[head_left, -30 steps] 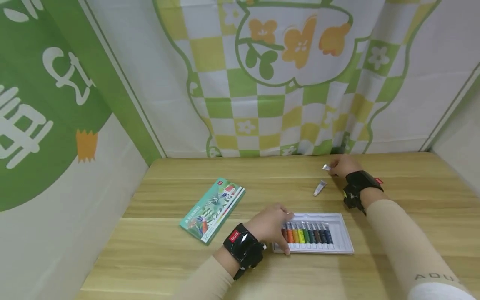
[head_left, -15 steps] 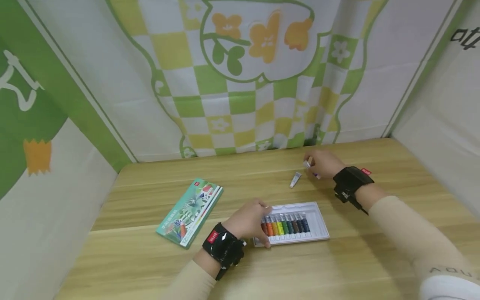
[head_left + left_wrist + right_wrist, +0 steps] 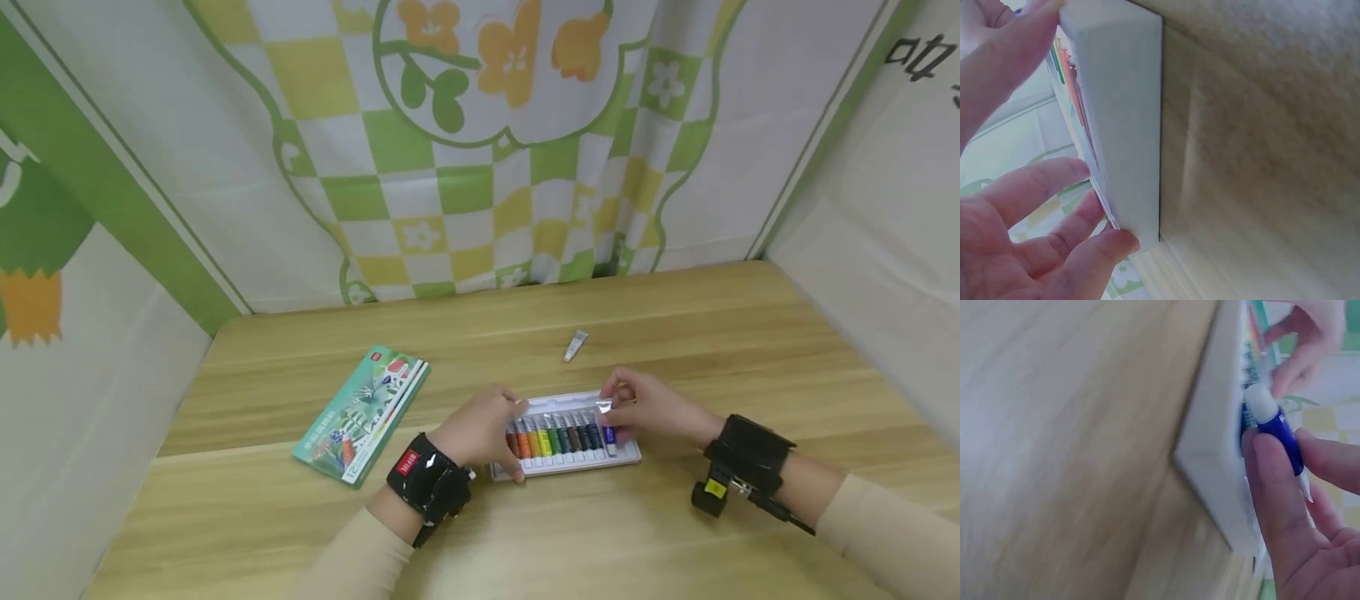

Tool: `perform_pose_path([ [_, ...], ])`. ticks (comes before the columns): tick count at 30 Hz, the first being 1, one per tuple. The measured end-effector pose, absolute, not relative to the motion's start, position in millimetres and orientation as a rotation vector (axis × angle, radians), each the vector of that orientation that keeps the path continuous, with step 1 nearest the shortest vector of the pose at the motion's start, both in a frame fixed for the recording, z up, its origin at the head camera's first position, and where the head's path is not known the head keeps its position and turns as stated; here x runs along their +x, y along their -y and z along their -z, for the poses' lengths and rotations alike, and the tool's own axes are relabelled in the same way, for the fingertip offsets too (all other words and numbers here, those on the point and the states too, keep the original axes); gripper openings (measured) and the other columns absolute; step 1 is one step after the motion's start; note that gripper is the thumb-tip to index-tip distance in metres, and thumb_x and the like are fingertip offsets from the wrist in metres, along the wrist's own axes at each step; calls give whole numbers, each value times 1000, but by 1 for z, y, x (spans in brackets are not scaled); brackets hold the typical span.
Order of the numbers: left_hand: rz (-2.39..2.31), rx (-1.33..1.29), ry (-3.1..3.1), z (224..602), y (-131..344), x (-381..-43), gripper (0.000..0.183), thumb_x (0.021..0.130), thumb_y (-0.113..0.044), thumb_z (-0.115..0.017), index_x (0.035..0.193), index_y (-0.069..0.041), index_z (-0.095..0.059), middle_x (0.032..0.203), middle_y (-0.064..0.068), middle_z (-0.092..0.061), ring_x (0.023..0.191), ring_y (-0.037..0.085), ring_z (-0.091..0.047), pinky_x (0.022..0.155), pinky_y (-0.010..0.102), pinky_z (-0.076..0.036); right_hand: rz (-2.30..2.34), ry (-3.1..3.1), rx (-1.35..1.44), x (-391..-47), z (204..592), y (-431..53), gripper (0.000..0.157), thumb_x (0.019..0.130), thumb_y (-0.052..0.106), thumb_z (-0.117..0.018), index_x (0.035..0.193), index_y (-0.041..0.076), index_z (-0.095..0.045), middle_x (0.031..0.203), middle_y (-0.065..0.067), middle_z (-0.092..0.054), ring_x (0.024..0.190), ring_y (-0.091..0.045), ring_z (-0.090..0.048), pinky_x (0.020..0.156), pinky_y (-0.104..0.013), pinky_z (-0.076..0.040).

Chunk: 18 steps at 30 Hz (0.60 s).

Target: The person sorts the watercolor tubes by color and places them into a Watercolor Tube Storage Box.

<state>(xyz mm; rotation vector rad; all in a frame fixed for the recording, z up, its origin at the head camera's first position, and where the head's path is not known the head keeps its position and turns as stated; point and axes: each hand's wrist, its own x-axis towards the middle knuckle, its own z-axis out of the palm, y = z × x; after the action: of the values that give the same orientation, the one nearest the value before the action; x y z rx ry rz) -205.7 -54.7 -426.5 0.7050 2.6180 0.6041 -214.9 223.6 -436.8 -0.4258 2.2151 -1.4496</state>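
Gripping apart: left hand point(image 3: 480, 429) clamped on white tray point(image 3: 558, 404), right hand point(image 3: 647, 408) pinching blue tube point(image 3: 610, 436) at tray's right end.

White tray point(image 3: 558, 404): shallow, rectangular, flat on the worktop point(image 3: 570, 533), gripped at nine o'clock by the left hand point(image 3: 480, 427). Tube row point(image 3: 558, 441): side by side inside, multicoloured, white caps toward six o'clock. Blue paint tube point(image 3: 610, 435): pinched by the right hand point(image 3: 648, 408) at the row's three o'clock end, white cap toward six o'clock, crimped end toward twelve.
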Motion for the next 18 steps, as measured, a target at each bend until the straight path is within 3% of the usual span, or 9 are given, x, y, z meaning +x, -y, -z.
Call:
perform_pose_path([
  [7,-622,689,-2611,426,55,-206,97,62,-20,-101,146,-2,-55,142,19,-52,129,33,-52,108,41,-44,1261,-2455,-523,-213,443,-219,23,89,4,-77,101,2,-57,90,-6,-63,77,-19,-61,64,-29,-54],
  [11,-623,686,-2617,428,55,-207,98,61,-21,-101,146,-2,-55,143,19,-52,130,34,-51,109,42,-43,999,-2666,-646,-212,440,-216,22,87,11,-82,100,6,-65,95,-4,-62,83,-17,-57,70,-32,-50],
  [18,-640,686,-2605,429,56,-208,98,62,-20,-101,146,-2,-55,143,19,-51,130,34,-51,108,42,-43,696,-2741,-797,-204,429,-219,35,85,19,-85,115,3,-76,105,-5,-61,87,-16,-56,72,-31,-51],
])
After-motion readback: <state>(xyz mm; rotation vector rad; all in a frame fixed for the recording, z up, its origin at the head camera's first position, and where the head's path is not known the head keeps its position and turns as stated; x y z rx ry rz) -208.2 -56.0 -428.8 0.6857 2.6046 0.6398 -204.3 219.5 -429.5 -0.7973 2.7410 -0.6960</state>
